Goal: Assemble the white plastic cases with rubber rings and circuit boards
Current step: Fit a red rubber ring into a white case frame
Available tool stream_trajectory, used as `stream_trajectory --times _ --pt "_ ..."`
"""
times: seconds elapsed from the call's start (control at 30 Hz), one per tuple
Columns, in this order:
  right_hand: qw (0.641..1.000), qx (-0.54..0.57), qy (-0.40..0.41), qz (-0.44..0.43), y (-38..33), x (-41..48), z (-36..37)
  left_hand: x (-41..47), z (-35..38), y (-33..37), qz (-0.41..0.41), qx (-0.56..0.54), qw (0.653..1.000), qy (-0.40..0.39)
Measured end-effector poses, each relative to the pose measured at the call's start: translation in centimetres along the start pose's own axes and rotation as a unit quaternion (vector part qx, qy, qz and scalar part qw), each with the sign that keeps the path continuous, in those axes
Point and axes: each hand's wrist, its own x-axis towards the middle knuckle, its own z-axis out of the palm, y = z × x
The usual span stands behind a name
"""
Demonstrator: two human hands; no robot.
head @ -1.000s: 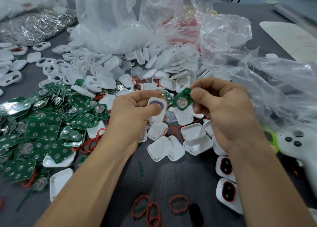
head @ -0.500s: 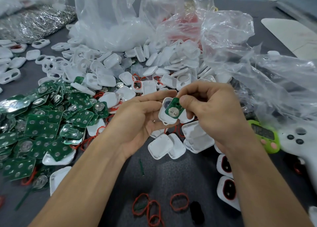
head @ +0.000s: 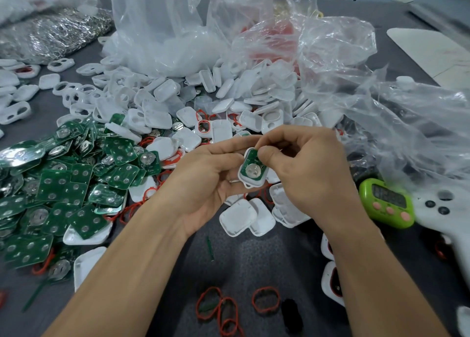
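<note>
Left hand (head: 208, 176): cups the case (head: 250, 183) from below, fingers curled round its left side.
Right hand (head: 305, 169): pinches the top end of the board (head: 253, 167), thumb flat on its face.
Board: lies inside the case, metal disc up, with white rim showing round its lower end.
Place: held in the air over the middle of the table (head: 254, 260), above loose cases.
Change: a second ago apart, with the board in the right hand and the case in the left; half a second ago brought over the opening; now laid in.
Meaning: board step on this case nearly done; probably wants a last press to sit flat.
Ring: hidden under the board, so cannot tell whether one is fitted.
Risk: a tilted board could jam against the rim.
Supplies: board heap (head: 63, 184) toward the left edge; case heap (head: 229, 100) toward the far edge, against the bags (head: 356, 82); spare rings (head: 265, 299) by the near edge.
Other: timer (head: 386, 203) toward the right edge.
</note>
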Motion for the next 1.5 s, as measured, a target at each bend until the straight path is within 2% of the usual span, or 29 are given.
stream_trajectory --times 0.17,0.67,0.83,1.07,1.17,1.3,1.5 --pt "0.998 -0.05 0.036 -0.019 -0.2 -0.2 0.2 0.0 0.0 0.0 -0.002 -0.011 1.0 0.011" --pt "0.994 -0.094 0.028 -0.053 -0.2 -0.4 0.4 0.1 -0.2 -0.2 0.002 0.004 1.0 0.001" --pt "0.989 -0.12 0.065 -0.062 -0.2 -0.5 0.8 -0.2 0.0 -0.1 0.006 0.008 1.0 -0.006" --pt "0.987 -0.112 0.1 -0.056 -0.4 -0.6 1.1 -0.4 0.1 0.2 0.028 0.041 0.998 -0.04" --pt "0.991 -0.083 0.096 -0.032 -0.4 -0.5 1.1 -0.2 0.2 -0.1 0.047 0.076 0.996 -0.02" --pt "0.997 -0.006 0.07 0.016 -0.4 -0.3 0.7 0.0 0.1 -0.2 0.053 0.05 0.997 0.003" --pt "0.996 0.022 0.067 0.054 -0.2 -0.2 0.9 -0.2 0.4 -0.6 0.067 0.052 0.996 0.001"
